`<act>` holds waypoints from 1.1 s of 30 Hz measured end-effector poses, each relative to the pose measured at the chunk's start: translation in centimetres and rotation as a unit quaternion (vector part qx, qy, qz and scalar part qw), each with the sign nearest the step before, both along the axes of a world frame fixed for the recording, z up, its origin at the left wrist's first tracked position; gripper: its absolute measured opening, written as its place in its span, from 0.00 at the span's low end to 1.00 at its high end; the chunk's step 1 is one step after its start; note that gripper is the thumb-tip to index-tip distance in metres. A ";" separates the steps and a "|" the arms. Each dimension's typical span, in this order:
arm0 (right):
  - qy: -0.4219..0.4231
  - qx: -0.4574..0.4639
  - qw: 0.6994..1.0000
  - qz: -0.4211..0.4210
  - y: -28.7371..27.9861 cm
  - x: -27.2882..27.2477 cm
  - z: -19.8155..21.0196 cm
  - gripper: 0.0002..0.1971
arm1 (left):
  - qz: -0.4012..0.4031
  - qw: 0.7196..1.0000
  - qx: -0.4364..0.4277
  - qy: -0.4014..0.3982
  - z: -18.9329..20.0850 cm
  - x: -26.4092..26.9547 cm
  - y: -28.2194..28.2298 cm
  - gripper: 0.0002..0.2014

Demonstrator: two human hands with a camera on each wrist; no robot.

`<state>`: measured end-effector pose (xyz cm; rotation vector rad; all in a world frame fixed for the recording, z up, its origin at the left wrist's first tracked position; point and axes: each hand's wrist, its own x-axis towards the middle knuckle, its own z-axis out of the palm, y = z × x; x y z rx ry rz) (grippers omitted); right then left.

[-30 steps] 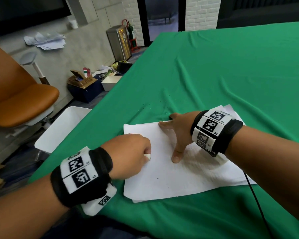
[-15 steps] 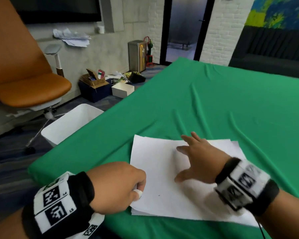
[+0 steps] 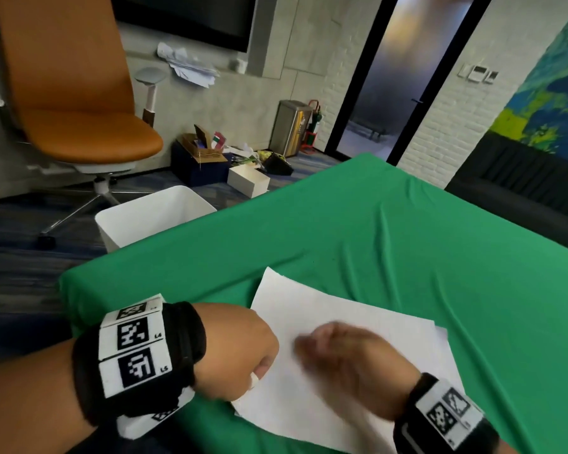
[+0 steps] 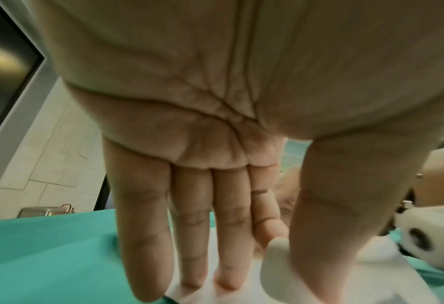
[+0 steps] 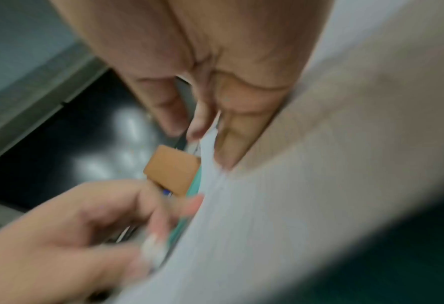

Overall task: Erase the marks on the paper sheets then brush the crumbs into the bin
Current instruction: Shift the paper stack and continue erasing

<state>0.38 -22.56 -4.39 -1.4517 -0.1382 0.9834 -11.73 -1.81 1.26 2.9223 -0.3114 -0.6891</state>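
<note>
The left hand (image 3: 240, 355) sits at the near left edge of the paper sheets (image 3: 348, 326), and a white eraser (image 3: 255, 381) pokes out from under its fist in the head view. The left wrist view shows that eraser (image 4: 276, 265) pinched between the thumb and the index finger, while the other fingers (image 4: 231, 236) reach straight down to the paper. The right hand (image 3: 351, 365) lies over the middle of the top sheet, blurred by motion; its fingers point toward the left hand and look loosely extended, holding nothing that can be made out. From the right wrist view the fingertips (image 5: 228, 148) of that hand touch the white paper, though the picture is too smeared to tell more.

The sheets form a thin stack with the corners of lower sheets showing at the right side. They lie on the near part of the desk (image 3: 374, 231), which is covered with a wrinkled green cloth. No marks or crumbs can be made out on the paper at this sharpness.

On the floor just beyond the desk's left edge stands a white bin (image 3: 151, 214), open at the top. Past it are an orange office chair (image 3: 76, 103), a dark box (image 3: 197, 162) filled with odds and ends, a small white box (image 3: 248, 181) and a steel trash can (image 3: 291, 127) by the dark doorway
</note>
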 end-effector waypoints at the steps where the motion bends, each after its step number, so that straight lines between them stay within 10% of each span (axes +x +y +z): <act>1: -0.077 -0.009 0.993 -0.094 0.1 1.2 0.3 0.07 | 0.000 1.000 0.001 0.002 0.0 0.0 0.1 0.05; 4: -0.174 0.010 0.963 -0.205 0.5 2.8 1.8 0.10 | -0.003 1.000 0.003 -0.005 -0.1 0.1 0.0 0.05; 7: -0.027 0.041 0.998 0.035 0.8 0.7 1.3 0.08 | -0.013 1.000 0.016 -0.016 -0.1 0.0 -0.3 0.06; 10: 0.019 -0.014 0.965 0.260 0.8 0.1 0.2 0.11 | -0.011 0.999 0.032 -0.031 -0.4 0.0 -0.5 0.04; 15: -0.143 -0.045 0.977 -0.153 2.7 6.2 0.3 0.08 | -0.005 0.999 0.029 -0.017 -0.3 0.1 -0.5 0.08; 17: -0.182 -0.034 0.969 -0.166 3.3 6.8 1.1 0.09 | -0.004 0.999 0.024 -0.021 -0.4 0.1 -0.3 0.08; 22: 0.020 -0.018 0.975 0.218 3.1 3.8 0.8 0.11 | -0.006 0.999 0.020 -0.027 -0.3 0.0 -0.2 0.08; 28: -0.072 0.027 0.963 -0.257 4.9 9.1 0.0 0.08 | -0.010 1.000 0.021 -0.015 -0.6 0.2 -0.1 0.08; 33: 0.072 0.058 0.984 0.150 6.1 5.2 -0.3 0.10 | -0.002 0.999 0.015 -0.037 -0.3 0.2 -0.1 0.09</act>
